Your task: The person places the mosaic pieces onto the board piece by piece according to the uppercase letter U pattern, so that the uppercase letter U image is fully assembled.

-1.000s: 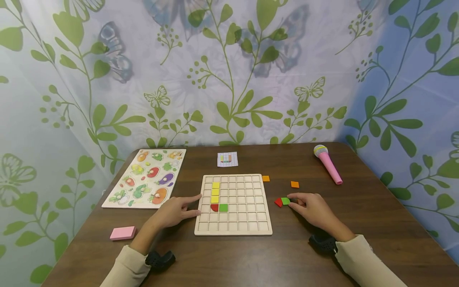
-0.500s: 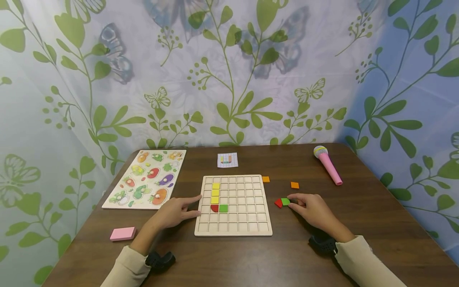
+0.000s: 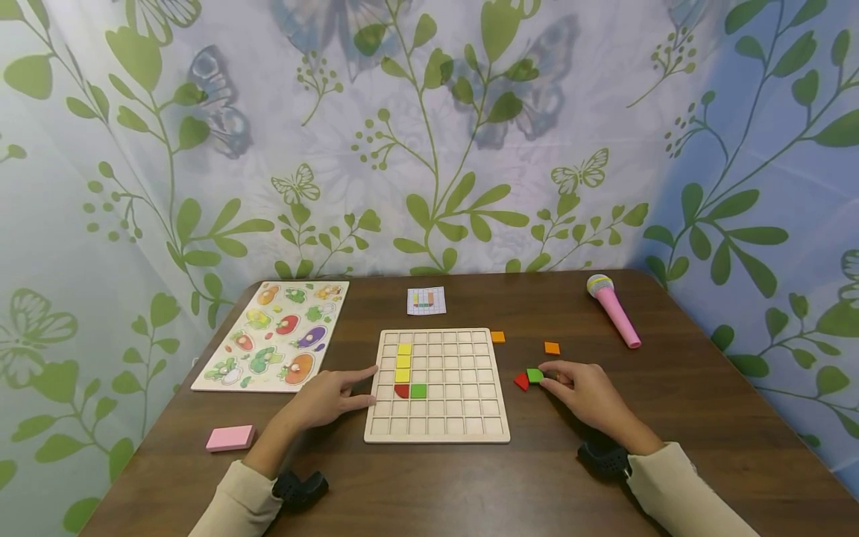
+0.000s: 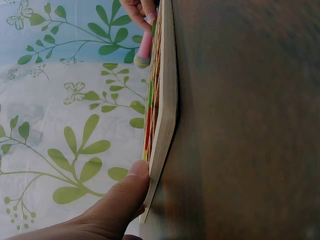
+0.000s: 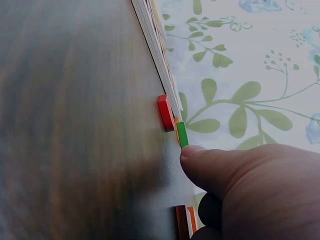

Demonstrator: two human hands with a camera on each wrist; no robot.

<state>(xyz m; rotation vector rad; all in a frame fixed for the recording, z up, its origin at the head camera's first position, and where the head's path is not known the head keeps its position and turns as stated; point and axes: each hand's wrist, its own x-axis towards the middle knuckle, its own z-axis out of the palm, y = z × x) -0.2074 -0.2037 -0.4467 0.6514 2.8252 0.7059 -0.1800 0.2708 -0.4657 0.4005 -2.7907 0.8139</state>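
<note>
My right hand (image 3: 587, 389) pinches a green square tile (image 3: 535, 376) between thumb and fingertips, right of the board. In the right wrist view the thumb lies at the end of this green tile (image 5: 182, 134). Right beside it is a red tile (image 3: 522, 381) with a pointed shape. My left hand (image 3: 325, 397) rests its index fingertip and thumb tip on the left edge of the wooden grid board (image 3: 443, 425). On the board stand several yellow squares (image 3: 403, 362) in a column, with a red quarter-round tile (image 3: 402, 391) and another green square (image 3: 418, 391) below.
Orange tiles (image 3: 552, 348) lie right of the board, one at its top right corner. Behind it is a small pattern card (image 3: 436, 300). A vegetable puzzle board (image 3: 275, 317) lies left, a pink block (image 3: 230, 438) nearer, and a pink toy microphone (image 3: 617, 313) back right.
The green tile in my right hand has risen slightly and now stands out from the red tile beside it. My left hand stays at the board's edge.
</note>
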